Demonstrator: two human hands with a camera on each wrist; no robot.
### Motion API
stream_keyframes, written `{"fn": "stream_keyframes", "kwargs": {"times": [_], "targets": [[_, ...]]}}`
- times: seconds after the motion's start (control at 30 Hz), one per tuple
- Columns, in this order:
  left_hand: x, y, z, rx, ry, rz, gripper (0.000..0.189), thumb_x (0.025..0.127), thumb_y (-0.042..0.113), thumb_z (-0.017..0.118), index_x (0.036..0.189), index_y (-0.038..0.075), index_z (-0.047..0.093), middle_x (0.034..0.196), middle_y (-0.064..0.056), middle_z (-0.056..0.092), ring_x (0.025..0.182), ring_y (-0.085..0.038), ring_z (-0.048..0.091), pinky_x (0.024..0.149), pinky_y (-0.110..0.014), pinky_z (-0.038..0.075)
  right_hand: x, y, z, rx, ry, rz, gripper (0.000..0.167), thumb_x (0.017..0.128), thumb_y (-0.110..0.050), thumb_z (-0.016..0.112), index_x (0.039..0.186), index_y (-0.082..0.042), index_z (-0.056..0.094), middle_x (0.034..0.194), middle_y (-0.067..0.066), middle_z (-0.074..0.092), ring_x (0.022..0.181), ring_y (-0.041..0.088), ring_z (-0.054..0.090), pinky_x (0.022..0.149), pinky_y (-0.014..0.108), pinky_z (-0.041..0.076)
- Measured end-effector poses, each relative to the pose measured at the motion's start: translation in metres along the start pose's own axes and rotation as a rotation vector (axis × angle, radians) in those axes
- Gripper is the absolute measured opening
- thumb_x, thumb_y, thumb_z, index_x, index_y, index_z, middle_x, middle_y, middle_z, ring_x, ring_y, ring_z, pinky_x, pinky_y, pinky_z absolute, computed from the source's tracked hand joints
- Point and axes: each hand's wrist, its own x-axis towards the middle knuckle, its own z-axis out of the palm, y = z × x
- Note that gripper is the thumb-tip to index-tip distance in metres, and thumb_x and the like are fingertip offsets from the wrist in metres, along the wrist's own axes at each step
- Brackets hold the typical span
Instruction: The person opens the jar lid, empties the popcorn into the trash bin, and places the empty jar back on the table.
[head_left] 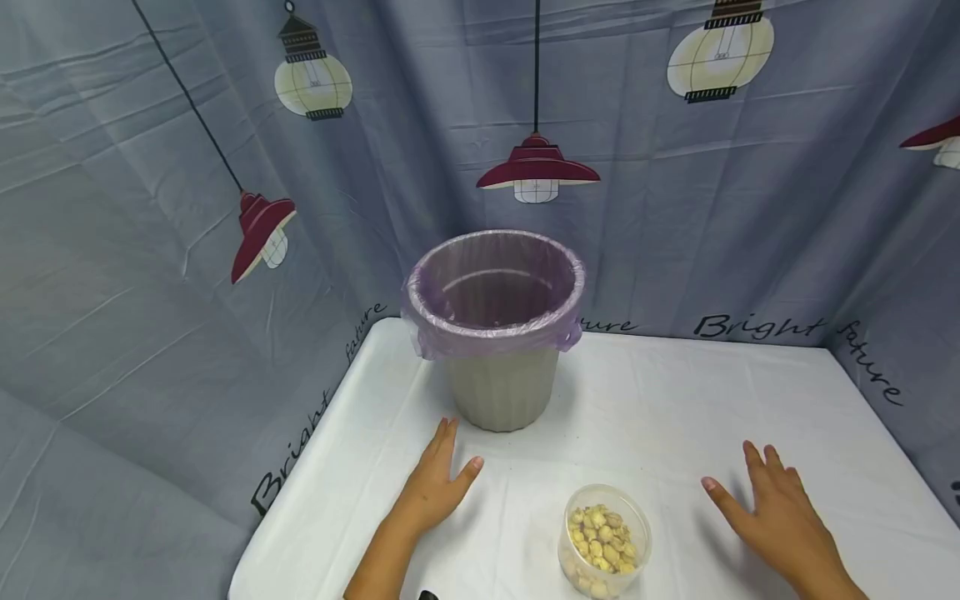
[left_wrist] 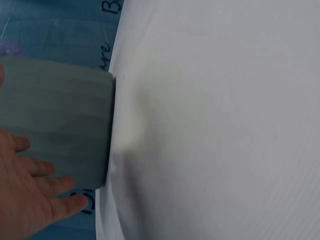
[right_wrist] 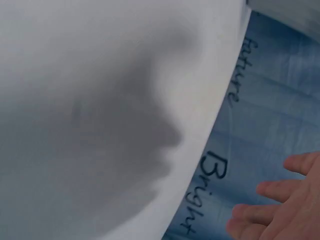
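My left hand (head_left: 435, 492), fingers straight and thumb apart, hovers over the table just in front of a grey bin. Purple plastic lines the bin (head_left: 502, 387) and folds over its rim; the left wrist view shows the bin's side (left_wrist: 60, 120) beyond my fingers. To the right, my right hand (head_left: 783, 521) is also held above the table with spread fingers, touching nothing. Between the hands stands a clear round tub (head_left: 573, 575) holding many pale yellow nut-like pieces (head_left: 603, 537). It is nearest to the right hand's thumb side and apart from both hands.
A white-covered table (head_left: 660, 408) lies beneath everything. Grey-blue curtains (head_left: 637, 242) printed with lamps and lettering hang behind it and along both sides. A small dark object (head_left: 428, 595) shows at the bottom edge beside the left forearm.
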Motion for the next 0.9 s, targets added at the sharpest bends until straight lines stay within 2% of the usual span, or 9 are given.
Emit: {"fn": "stream_keyframes", "kwargs": {"times": [0.13,0.33,0.57,0.7,0.8,0.9], "targets": [[-0.004,0.006,0.007,-0.034,-0.047,0.038,0.093,0.095,0.071,0.041,0.161,0.012,0.011,0.166,-0.007,0.006,0.153,-0.029,0.012,0.120,-0.055,0.020,-0.003,-0.013,-0.002,-0.001,-0.028,-0.004,0.101,0.096,-0.065,0.048,0.154,0.008,0.011,0.155,0.041,0.005,0.134,0.070,0.011,0.090,0.086,0.022],[-0.007,0.012,0.013,-0.043,-0.059,0.078,0.093,0.096,0.069,0.041,0.161,0.012,0.008,0.166,-0.004,0.006,0.153,-0.025,0.012,0.121,-0.051,0.018,-0.007,-0.029,-0.004,0.040,-0.027,-0.060,0.097,0.097,-0.062,0.049,0.157,0.003,0.009,0.158,0.037,0.003,0.138,0.066,0.008,0.092,0.085,0.022],[-0.009,0.017,0.021,-0.087,-0.074,0.157,0.088,0.099,0.060,0.045,0.160,0.007,0.009,0.166,-0.014,0.010,0.152,-0.030,0.014,0.120,-0.054,0.019,-0.012,-0.047,-0.003,0.078,-0.055,-0.085,0.096,0.097,-0.063,0.049,0.157,0.002,0.012,0.159,0.036,0.008,0.139,0.062,0.016,0.095,0.083,0.023],[-0.011,0.021,0.027,-0.113,-0.090,0.201,0.088,0.099,0.057,0.049,0.160,0.008,0.009,0.166,-0.014,0.010,0.153,-0.029,0.014,0.119,-0.055,0.020,-0.013,-0.060,-0.003,0.081,-0.080,-0.104,0.097,0.096,-0.064,0.049,0.157,0.002,0.014,0.158,0.036,0.012,0.138,0.061,0.021,0.096,0.083,0.024],[-0.012,0.025,0.033,-0.153,-0.125,0.233,0.088,0.098,0.054,0.053,0.161,0.011,0.008,0.167,-0.013,0.009,0.153,-0.028,0.013,0.119,-0.055,0.021,-0.015,-0.070,-0.002,0.093,-0.085,-0.125,0.096,0.095,-0.063,0.051,0.157,0.001,0.016,0.158,0.035,0.015,0.138,0.060,0.023,0.096,0.082,0.025],[-0.014,0.029,0.039,-0.206,-0.162,0.269,0.090,0.097,0.052,0.057,0.161,0.016,0.005,0.167,-0.010,0.008,0.151,-0.028,0.021,0.119,-0.053,0.024,-0.019,-0.079,0.000,0.107,-0.074,-0.160,0.094,0.096,-0.062,0.053,0.157,-0.001,0.018,0.159,0.034,0.016,0.139,0.058,0.025,0.097,0.081,0.026]]}}
